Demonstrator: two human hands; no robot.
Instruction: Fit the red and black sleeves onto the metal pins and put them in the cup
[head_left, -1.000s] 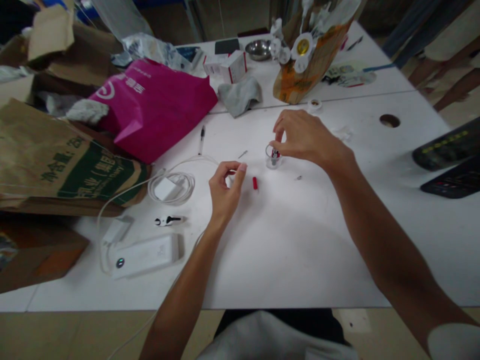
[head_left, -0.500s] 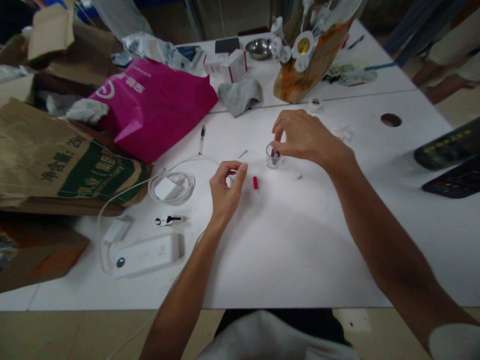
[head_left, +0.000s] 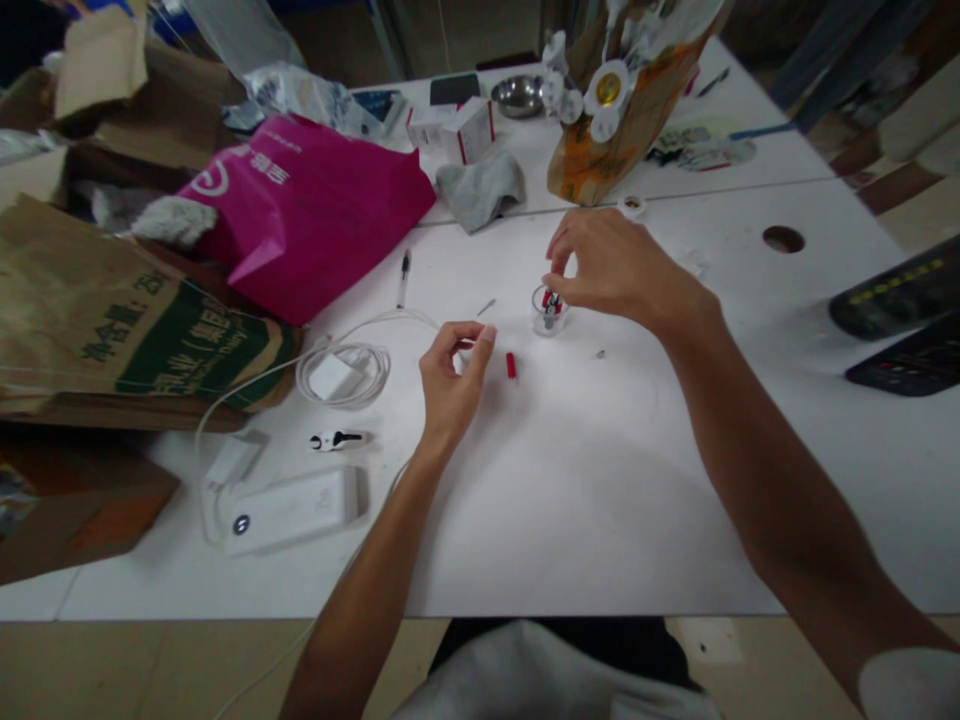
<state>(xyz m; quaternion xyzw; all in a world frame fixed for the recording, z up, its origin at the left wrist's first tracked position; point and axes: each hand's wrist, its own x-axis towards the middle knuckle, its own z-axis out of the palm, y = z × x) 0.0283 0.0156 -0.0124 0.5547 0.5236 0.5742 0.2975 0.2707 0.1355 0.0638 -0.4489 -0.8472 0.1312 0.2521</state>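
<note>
A small clear cup (head_left: 548, 322) stands on the white table and holds little red and black parts (head_left: 552, 301). At its rim is my right hand (head_left: 611, 262), thumb and fingers closed in a pinch. What those fingertips grip is too small to tell. To the left, my left hand (head_left: 456, 375) hovers over the table with thumb and forefinger pinched together; anything between them is hidden. Just right of its thumb lies a small red cylinder (head_left: 511, 366) with a clear or pale tip. A thin metal piece (head_left: 487, 307) lies above the left hand, and a tiny metal bit (head_left: 599, 354) below the right.
On the left are a coiled white cable (head_left: 379, 375), a white power bank (head_left: 296, 512), a black-and-white cutter-like tool (head_left: 337, 440) and a pen (head_left: 405, 278). Behind stand a magenta bag (head_left: 315, 210), a grey cloth (head_left: 480, 190) and a paper bag (head_left: 600, 165). A dark bottle (head_left: 892, 290) is at right.
My right hand has risen very slightly at the cup, and more of the red and black parts shows. The left hand stays where it was.
</note>
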